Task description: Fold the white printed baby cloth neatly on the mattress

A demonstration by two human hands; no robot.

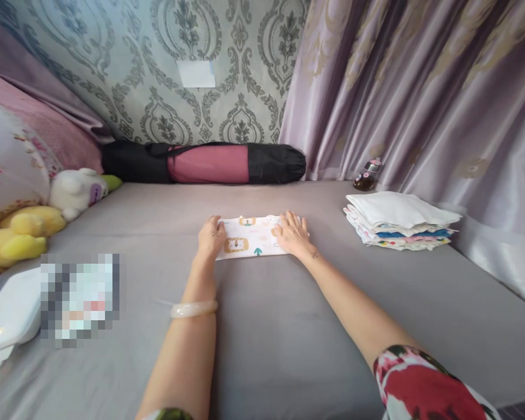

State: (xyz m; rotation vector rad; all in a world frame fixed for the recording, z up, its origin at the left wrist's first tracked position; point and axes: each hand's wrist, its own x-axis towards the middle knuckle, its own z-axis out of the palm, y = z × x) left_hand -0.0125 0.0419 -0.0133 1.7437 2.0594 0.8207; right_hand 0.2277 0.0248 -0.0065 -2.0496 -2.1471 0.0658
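Observation:
A white cloth printed with lion faces and small green trees (256, 236) lies on the grey sheet in front of me, folded into a flat rectangle. At its left end is my left hand (211, 237), closed on the edge with the thumb side against the fabric. My right hand (292, 234) rests palm down on the right end, its fingers spread and covering part of the print. To the right stands a stack of folded cloths (400, 221), white on top with blue and pink layers below.
A black and pink rolled bag (207, 163) lies along the back wall. Behind the stack stands a small dark bottle (367, 175). Plush toys (76, 192) sit at the left, with a white device with a cable (15, 309) and a blurred-out object (85, 300) nearer me.

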